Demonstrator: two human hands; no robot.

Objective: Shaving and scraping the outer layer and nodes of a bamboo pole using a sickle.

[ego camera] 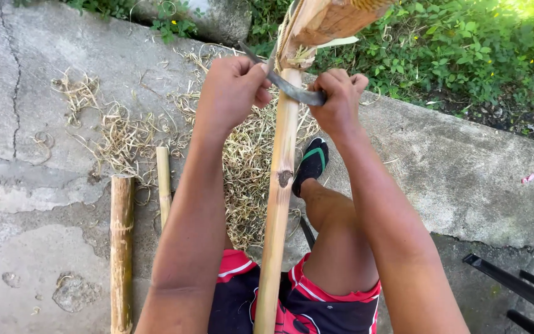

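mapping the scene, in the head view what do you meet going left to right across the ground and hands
thick bamboo piece → thin stick → left hand → bamboo pole → right hand → dark chair frame

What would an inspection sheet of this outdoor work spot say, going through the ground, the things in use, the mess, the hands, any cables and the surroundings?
Surface: cracked concrete ground.
Job's things: a bamboo pole slants up between the knees; a curved blade lies across it near its top.
Clutter: bamboo shavings heaped on the concrete; two shorter bamboo pieces, a thick one and a thin one, lie left.
Grippers: left hand and right hand each grip one end of the blade.
Cables: nothing seen.
Surroundings: green weeds behind; a dark chair frame at right.
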